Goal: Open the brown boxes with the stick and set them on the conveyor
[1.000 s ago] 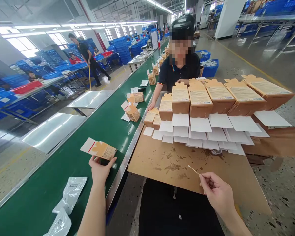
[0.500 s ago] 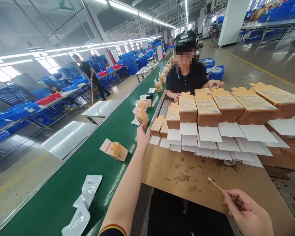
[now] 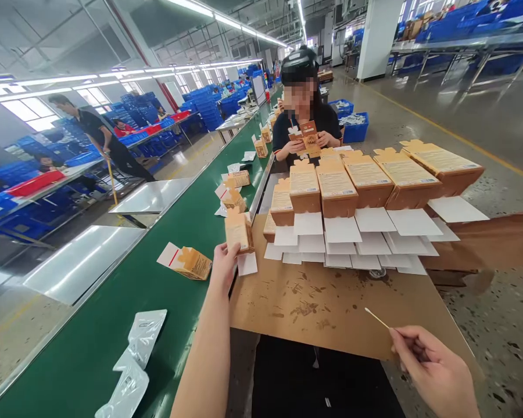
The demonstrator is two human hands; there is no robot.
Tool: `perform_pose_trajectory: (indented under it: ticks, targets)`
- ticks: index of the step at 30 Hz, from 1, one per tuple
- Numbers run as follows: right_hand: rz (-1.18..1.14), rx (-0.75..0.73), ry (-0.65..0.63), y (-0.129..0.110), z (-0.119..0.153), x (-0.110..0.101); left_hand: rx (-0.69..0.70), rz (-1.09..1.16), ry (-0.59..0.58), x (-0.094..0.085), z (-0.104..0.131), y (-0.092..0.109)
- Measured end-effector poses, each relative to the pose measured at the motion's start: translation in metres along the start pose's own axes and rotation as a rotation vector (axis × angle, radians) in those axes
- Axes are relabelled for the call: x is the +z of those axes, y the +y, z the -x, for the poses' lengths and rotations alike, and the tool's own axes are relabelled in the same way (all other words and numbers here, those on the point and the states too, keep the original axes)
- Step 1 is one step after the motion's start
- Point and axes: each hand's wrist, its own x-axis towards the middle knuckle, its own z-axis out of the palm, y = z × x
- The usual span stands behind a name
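Observation:
Between the thumb and fingers of my left hand is a small brown carton, its white flap hanging down. It is at the left edge of the brown board, beside the green belt. My right hand pinches the stick of a cotton swab, its white tip pointing up and left over the board. Stacked cartons with white flaps sticking out stand at the back of the board. Another carton lies on the belt, left of my left hand.
The green conveyor belt runs along my left, with silver pouches and more cartons on it. Across the stack sits a co-worker holding a brown carton. A person with a broom-like pole stands beyond metal tables.
My left hand has taken a carton from the near end of the stack and drawn it left and nearer. The co-worker has raised a carton. My right hand still holds the swab.

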Motion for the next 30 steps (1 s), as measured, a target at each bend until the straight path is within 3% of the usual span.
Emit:
perform_pose_trajectory:
  ticks: [2, 4, 7, 9, 13, 16, 21, 30]
  targets:
    - [-0.003, -0.027, 0.006, -0.006, 0.002, 0.004, -0.021, 0.140, -0.017, -0.017, 0.038, -0.015]
    - [-0.008, -0.081, -0.075, -0.016, 0.003, 0.013, -0.047, 0.295, -0.082, -0.022, 0.078, -0.033]
    - [-0.039, -0.255, -0.273, -0.032, 0.006, 0.041, -0.120, 0.415, -0.218, -0.016, 0.126, -0.056]
    - [-0.034, -0.405, -0.330, -0.040, 0.012, 0.068, -0.149, 0.365, -0.269, -0.010, 0.142, -0.066]
    - [0.039, -0.523, -0.426, -0.040, 0.033, 0.116, -0.076, 0.222, -0.227, -0.001, 0.146, -0.081]
    - [0.134, -0.565, -0.488, -0.035, 0.046, 0.134, -0.018, 0.147, -0.169, 0.001, 0.143, -0.092]
    - [0.224, -0.571, -0.537, -0.029, 0.047, 0.139, 0.015, 0.082, -0.179, 0.002, 0.142, -0.103]
    - [0.259, -0.511, -0.522, -0.033, 0.034, 0.134, 0.053, 0.110, -0.184, 0.003, 0.154, -0.092]
